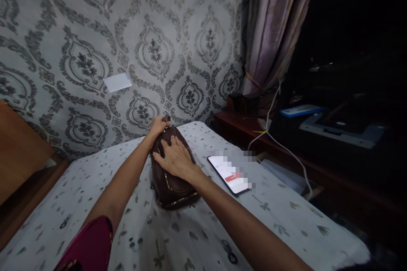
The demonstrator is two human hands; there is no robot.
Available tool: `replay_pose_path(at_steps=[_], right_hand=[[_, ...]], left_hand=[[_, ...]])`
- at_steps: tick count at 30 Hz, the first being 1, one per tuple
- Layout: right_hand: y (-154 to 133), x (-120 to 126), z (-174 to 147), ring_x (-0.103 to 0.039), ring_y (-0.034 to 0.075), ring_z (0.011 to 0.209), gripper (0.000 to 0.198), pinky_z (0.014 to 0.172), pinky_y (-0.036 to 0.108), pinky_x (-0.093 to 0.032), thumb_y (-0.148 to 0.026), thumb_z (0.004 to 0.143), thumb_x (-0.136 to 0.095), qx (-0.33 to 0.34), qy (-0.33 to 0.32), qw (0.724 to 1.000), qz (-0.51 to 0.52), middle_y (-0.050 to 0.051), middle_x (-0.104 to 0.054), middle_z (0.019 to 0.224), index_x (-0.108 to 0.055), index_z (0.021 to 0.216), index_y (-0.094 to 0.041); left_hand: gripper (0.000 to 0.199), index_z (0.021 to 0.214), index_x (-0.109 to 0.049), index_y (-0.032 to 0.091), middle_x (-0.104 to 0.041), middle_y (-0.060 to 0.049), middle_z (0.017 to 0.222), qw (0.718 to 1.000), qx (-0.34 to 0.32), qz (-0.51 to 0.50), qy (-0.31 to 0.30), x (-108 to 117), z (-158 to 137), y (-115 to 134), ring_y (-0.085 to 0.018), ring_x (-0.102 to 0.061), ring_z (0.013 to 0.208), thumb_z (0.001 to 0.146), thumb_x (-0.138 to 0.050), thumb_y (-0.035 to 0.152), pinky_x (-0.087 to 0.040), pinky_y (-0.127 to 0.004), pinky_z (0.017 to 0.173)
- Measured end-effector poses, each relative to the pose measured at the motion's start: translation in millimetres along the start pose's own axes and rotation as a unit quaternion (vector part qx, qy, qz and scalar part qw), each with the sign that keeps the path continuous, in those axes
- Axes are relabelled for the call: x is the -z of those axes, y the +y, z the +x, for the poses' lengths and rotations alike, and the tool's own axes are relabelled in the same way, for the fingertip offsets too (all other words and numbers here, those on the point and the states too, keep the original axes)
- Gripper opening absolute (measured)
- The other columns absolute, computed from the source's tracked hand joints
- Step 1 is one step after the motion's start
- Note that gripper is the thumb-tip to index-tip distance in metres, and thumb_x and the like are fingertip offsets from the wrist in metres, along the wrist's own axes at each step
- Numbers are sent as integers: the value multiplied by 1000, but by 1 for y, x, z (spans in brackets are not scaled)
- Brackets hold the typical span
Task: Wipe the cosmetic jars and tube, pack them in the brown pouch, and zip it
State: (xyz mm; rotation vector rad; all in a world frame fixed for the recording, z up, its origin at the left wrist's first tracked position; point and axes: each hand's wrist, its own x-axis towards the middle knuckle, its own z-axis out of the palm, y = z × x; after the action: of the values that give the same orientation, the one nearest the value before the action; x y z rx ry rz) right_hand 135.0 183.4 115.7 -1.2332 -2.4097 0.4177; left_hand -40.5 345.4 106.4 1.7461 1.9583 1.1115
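Your left hand (pixel 159 125) narrow, pinching handle (pixel 166 118) at far end of bag (pixel 178 188); right hand (pixel 176 156) spread wide on top. Bag lies toward far edge of bed (pixel 280 209) (lit phone (pixel 229 176) nearer right edge).

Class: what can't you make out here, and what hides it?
Head view:
Part of the brown bag: covered by the right hand.
Exact grip of the left hand: too small to tell.
Part of the phone: masked by pixelation.
Large dark object at the right: lost in shadow, cut off by the edge.
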Motion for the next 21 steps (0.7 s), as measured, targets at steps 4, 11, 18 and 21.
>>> replay_pose_path(at_steps=[4, 11, 18, 21], right_hand=[[-1, -1, 0, -29, 36, 148, 68, 118, 47, -24, -51, 97, -44, -6, 0, 1000, 0, 26, -34, 157, -43, 148, -8], [-3, 0, 1, -36, 39, 141, 60, 112, 51, -29, -53, 95, -45, -1, 7, 1000, -8, 26, -42, 151, -51, 141, -14], [1, -2, 9, -46, 38, 129, 62, 104, 50, -35, -62, 92, -47, 11, 42, 998, -39, 22, -56, 135, -58, 136, -20], [1, -1, 8, -44, 38, 133, 65, 106, 51, -34, -62, 93, -45, 6, 35, 998, -44, 23, -52, 142, -53, 142, -20]], left_hand=[[18, 61, -65, 17, -62, 0, 58, 1000, -4, -1, 13, 0, -3, 1, -17, -57, 62, 66, -70, 33, -39, -25, 59], [18, 64, -66, 16, -64, 0, 61, 999, -25, -47, 9, -1, -7, 2, -16, -58, 64, 66, -68, 34, -42, -24, 62], [22, 62, -65, 16, -65, -1, 62, 996, -33, -86, -24, 0, -7, 2, -15, -59, 65, 66, -69, 37, -44, -25, 64], [22, 63, -65, 15, -65, -1, 62, 994, -22, -93, -49, 6, -7, 4, -15, -59, 63, 66, -71, 36, -45, -25, 64]])
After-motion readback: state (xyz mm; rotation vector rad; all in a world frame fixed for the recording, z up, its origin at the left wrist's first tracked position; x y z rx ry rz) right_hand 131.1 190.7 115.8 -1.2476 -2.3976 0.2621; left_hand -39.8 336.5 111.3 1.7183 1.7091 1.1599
